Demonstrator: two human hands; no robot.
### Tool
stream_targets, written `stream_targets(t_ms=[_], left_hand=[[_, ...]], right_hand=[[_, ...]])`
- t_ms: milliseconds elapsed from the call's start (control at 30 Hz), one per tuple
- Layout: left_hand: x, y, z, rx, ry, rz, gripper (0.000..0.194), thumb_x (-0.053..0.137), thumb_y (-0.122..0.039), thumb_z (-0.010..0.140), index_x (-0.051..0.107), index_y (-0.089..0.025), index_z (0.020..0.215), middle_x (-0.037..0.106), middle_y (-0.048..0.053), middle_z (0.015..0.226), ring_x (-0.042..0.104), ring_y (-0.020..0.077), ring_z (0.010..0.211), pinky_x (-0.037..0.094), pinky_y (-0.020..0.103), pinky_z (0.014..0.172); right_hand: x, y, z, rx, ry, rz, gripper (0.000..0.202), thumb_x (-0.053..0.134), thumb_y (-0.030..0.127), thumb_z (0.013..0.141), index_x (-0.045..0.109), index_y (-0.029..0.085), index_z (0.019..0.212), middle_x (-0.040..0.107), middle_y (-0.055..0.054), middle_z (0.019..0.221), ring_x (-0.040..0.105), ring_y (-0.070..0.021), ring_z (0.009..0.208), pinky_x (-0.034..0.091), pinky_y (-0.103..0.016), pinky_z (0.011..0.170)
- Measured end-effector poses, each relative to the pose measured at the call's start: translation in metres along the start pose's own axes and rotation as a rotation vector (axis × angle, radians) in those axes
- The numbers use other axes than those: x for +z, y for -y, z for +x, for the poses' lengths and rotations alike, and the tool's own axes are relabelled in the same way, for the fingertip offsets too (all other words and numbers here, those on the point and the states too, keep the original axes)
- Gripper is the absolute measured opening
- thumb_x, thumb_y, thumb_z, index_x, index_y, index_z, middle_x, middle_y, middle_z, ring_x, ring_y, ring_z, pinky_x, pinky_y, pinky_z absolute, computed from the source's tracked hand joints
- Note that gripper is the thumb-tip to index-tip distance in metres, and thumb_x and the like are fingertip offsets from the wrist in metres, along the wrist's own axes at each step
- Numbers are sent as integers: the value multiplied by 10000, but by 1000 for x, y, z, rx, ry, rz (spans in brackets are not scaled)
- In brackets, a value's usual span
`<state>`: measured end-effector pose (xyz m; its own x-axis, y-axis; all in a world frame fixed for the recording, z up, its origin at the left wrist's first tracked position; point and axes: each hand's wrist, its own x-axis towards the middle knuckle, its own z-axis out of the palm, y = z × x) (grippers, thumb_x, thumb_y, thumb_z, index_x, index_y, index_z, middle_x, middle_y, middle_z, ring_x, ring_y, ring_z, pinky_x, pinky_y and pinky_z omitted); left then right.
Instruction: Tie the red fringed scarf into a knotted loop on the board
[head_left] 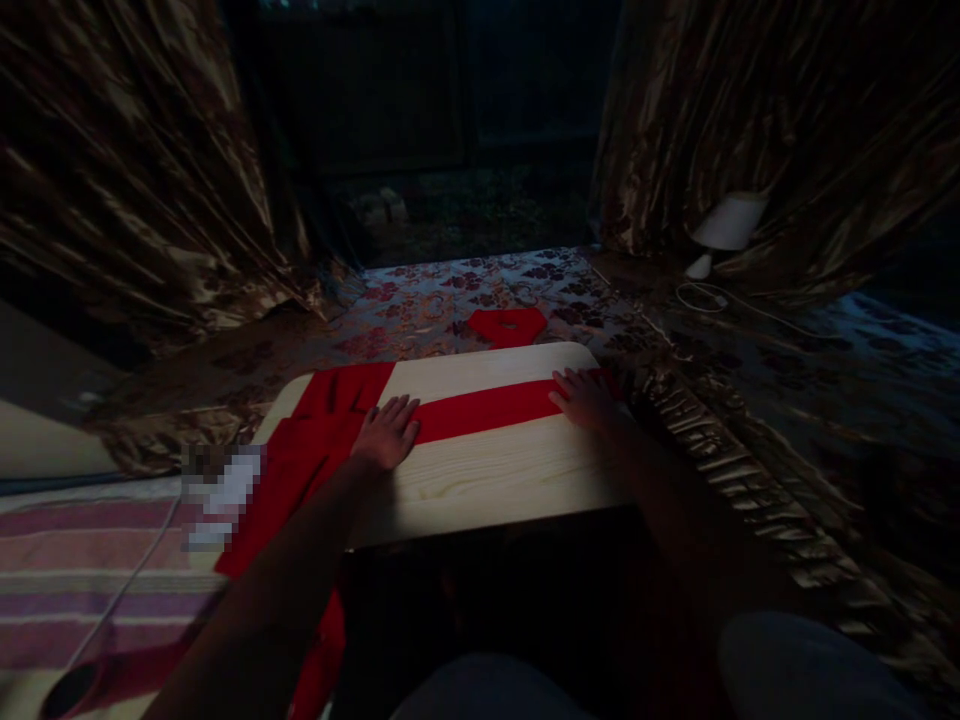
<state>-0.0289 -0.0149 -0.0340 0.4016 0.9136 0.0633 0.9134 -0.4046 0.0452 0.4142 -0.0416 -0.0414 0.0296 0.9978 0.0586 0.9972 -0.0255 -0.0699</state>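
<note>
On the pale rectangular wooden table (487, 485), broad red cloth (296, 465) lies along the left edge; a long red cloth strip (491, 408) reaches the right.

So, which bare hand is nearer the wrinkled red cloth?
The left hand, resting at one end of the flat red cloth strip, by the wrinkled red cloth; the right hand rests near the opposite end.

The bare tabletop (480, 475) is leaving room between the forearms (281, 570), while red fabric (300, 460) is blocking its left end
</note>
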Motion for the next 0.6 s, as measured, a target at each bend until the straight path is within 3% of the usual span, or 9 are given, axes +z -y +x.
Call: stream_targets(t_ms=[100,167,267,367,500,600], left_hand=[[0,-1,0,-4,-2,-42,634,213,-490,1035,350,-213,1589,315,85,1654,266,284,1536,202,562,1227],[0,-3,-2,-3,-25,-62,631,234,-492,1033,373,-206,1578,335,95,1645,283,296,1527,203,565,1226],[-1,-6,-6,-6,-150,-81,613,312,-470,1021,410,-181,1553,405,125,1607,332,291,1504,217,535,1230],[-1,-7,-10,35,-269,-111,586,356,-425,1015,442,-156,1529,464,140,1567,362,276,1486,234,495,1235],[1,-5,-14,126,-280,-174,544,334,-387,1030,528,-125,1466,569,156,1469,461,272,1412,327,468,1195],[2,-5,-14,113,-270,-191,528,363,-382,1022,558,-133,1445,596,163,1435,501,277,1370,353,481,1175]], right_hand=[[-6,0,6,78,56,-34,659,311,566,1001,360,259,1582,320,-95,1653,290,-374,1496,234,-662,1169],[-11,13,7,113,57,-64,645,314,522,1003,394,212,1563,341,-141,1636,313,-391,1479,236,-695,1148],[-15,53,4,35,-29,-74,613,315,456,1010,419,170,1542,353,-169,1624,321,-368,1477,251,-672,1151],[-14,104,-1,-141,-64,-26,613,326,491,1016,400,213,1557,320,-127,1648,303,-325,1494,264,-604,1175],[-9,156,-4,-272,0,18,647,311,574,1014,343,282,1590,255,-83,1678,252,-326,1522,226,-615,1190],[-5,170,-2,-277,47,20,665,293,598,1012,307,296,1605,264,-71,1675,257,-333,1520,208,-634,1190]])
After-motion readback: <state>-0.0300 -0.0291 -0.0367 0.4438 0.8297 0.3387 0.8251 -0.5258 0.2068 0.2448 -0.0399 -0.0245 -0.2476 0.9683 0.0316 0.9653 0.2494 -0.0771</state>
